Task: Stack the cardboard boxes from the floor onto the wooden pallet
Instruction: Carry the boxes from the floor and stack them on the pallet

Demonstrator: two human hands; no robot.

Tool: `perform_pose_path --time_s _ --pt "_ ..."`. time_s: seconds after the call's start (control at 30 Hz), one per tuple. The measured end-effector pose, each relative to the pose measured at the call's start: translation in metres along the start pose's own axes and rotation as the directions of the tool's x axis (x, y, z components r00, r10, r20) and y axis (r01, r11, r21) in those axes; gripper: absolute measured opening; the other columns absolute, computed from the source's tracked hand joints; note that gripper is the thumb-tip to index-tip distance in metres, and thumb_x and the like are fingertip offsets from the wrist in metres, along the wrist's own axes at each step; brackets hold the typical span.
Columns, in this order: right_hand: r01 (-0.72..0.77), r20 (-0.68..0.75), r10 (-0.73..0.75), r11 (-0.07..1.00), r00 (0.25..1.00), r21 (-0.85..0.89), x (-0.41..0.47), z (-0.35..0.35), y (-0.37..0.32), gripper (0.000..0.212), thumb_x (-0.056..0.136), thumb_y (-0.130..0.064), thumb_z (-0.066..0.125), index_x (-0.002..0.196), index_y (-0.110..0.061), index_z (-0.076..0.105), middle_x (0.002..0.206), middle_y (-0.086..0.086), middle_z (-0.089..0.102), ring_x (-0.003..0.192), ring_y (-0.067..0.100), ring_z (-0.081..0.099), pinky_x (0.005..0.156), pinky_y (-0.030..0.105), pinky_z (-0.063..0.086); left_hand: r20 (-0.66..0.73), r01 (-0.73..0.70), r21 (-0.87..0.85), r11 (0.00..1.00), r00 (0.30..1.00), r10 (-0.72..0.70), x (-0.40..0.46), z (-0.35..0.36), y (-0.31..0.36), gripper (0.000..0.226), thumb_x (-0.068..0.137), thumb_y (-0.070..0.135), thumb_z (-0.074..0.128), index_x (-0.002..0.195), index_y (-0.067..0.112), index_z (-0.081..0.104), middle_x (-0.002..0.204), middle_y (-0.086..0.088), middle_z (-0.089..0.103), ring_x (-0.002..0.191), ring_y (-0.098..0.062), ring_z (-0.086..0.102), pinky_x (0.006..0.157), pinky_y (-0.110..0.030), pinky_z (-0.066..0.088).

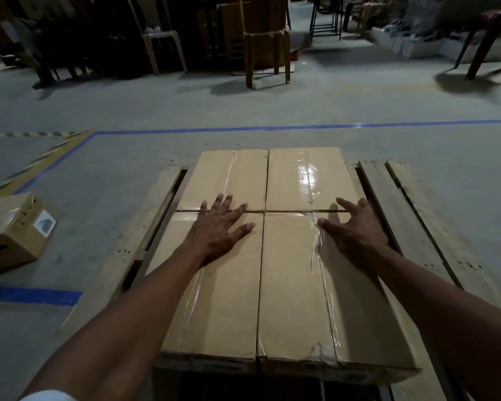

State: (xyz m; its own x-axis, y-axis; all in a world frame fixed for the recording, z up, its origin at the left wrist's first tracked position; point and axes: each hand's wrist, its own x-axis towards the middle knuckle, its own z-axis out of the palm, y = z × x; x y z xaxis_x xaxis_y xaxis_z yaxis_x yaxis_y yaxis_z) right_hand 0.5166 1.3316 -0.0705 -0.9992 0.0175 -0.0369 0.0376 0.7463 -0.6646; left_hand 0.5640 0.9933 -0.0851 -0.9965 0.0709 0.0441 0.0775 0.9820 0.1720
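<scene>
Cardboard boxes point(272, 241) sit four together on the wooden pallet point(411, 227) — I see both hands flat on top, left hand point(219, 230) and right hand point(356, 227), fingers point(237, 211) spread, grasping nothing.

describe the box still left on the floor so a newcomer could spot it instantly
Start at the wooden pallet in the middle of the floor, topped with taped cardboard boxes. Look left, past the pallet's edge, to the concrete near the blue floor tape. The floor box sits there alone at the picture's edge, turned at an angle, with a white label on its side.
</scene>
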Motion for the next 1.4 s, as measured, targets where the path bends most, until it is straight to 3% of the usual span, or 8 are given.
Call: perform_pose_path --time_s 0.17,0.6,0.7,0.8,0.97,1.17,1.3,1.4 --pt "-0.007 0.001 0.007 1.0 1.0 -0.023 0.002 0.003 0.001 0.068 0.073 -0.075 0.076 0.133 -0.045 0.064 0.16 0.005 0.032 0.138 0.037 0.049 0.099 0.059 0.051 0.021 0.006 -0.014 1.0 1.0 -0.006 0.003 0.002 0.002 0.074 0.099 0.082 0.015 0.165 0.049 0.012 0.178 0.006 0.001 0.163 -0.014 -0.009 0.132 -0.053 -0.005" --pt "0.083 -0.018 -0.086 0.99 0.996 -0.117 -0.005 0.005 0.002 0.069 0.078 -0.085 0.059 0.135 -0.046 0.061 0.162 0.009 0.029 0.149 0.041 0.03 0.108 0.068 0.041 0.079 0.071 0.05 0.996 0.994 -0.075 -0.006 -0.011 0.019 0.095 0.086 0.086 0.003 0.168 0.038 0.012 0.178 0.0 0.01 0.164 -0.02 0.001 0.131 -0.054 0.003" --pt "0.12 0.02 -0.119 0.967 0.993 -0.226 -0.017 -0.004 -0.004 0.076 0.084 -0.085 0.052 0.145 -0.04 0.054 0.17 0.011 0.018 0.156 0.041 0.015 0.116 0.073 0.018 0.071 0.148 -0.094 0.985 0.987 -0.141 -0.024 -0.018 0.033 0.087 0.097 0.079 0.023 0.169 0.031 0.016 0.176 -0.001 0.02 0.164 -0.02 0.009 0.132 -0.053 0.009" --pt "0.13 0.098 -0.109 0.961 0.989 -0.243 -0.049 -0.022 -0.024 0.068 0.089 -0.077 0.054 0.142 -0.035 0.059 0.169 0.009 0.023 0.155 0.038 0.018 0.119 0.07 0.022 0.093 0.161 -0.19 0.969 0.985 -0.146 -0.057 -0.037 0.054 0.076 0.104 0.066 0.041 0.166 0.025 0.03 0.17 -0.006 0.036 0.158 -0.024 0.028 0.129 -0.047 0.024" --pt "0.117 0.277 -0.092 0.99 0.956 -0.077 -0.13 -0.073 -0.074 0.046 0.092 -0.061 0.064 0.121 -0.025 0.074 0.14 0.003 0.064 0.119 0.021 0.062 0.102 0.048 0.052 0.22 0.313 -0.394 0.864 0.945 -0.242 -0.133 -0.101 0.097 0.056 0.105 0.048 0.059 0.155 0.024 0.052 0.153 -0.003 0.058 0.135 -0.021 0.057 0.108 -0.032 0.045" --pt "-0.148 0.463 0.109 0.988 0.88 0.049 -0.241 -0.181 -0.152 0.02 0.098 -0.032 0.071 0.112 -0.02 0.077 0.103 -0.005 0.077 0.092 0.003 0.069 0.076 0.022 0.054 0.424 0.586 -0.526 0.616 0.809 -0.408 -0.221 -0.221 0.148 0.035 0.1 0.041 0.069 0.131 0.024 0.072 0.119 0.005 0.073 0.104 -0.013 0.069 0.089 -0.026 0.056" --pt "-0.273 0.534 0.211 0.961 0.819 0.039 -0.318 -0.266 -0.206 0.016 0.098 -0.032 0.07 0.11 -0.025 0.077 0.102 -0.004 0.077 0.091 0.009 0.071 0.08 0.031 0.059 0.508 0.664 -0.521 0.536 0.746 -0.431 -0.285 -0.332 0.187 0.031 0.103 0.033 0.067 0.129 0.018 0.072 0.117 0.004 0.073 0.101 -0.008 0.064 0.073 -0.012 0.045" --pt "-0.316 0.603 0.237 0.948 0.762 0.026 -0.367 -0.323 -0.249 0.006 0.097 -0.029 0.071 0.101 -0.031 0.074 0.098 -0.002 0.078 0.089 0.013 0.073 0.086 0.043 0.062 0.541 0.718 -0.511 0.473 0.696 -0.472 -0.331 -0.413 0.21 0.029 0.102 0.033 0.069 0.126 0.019 0.074 0.113 0.005 0.072 0.102 -0.011 0.066 0.075 -0.016 0.049"
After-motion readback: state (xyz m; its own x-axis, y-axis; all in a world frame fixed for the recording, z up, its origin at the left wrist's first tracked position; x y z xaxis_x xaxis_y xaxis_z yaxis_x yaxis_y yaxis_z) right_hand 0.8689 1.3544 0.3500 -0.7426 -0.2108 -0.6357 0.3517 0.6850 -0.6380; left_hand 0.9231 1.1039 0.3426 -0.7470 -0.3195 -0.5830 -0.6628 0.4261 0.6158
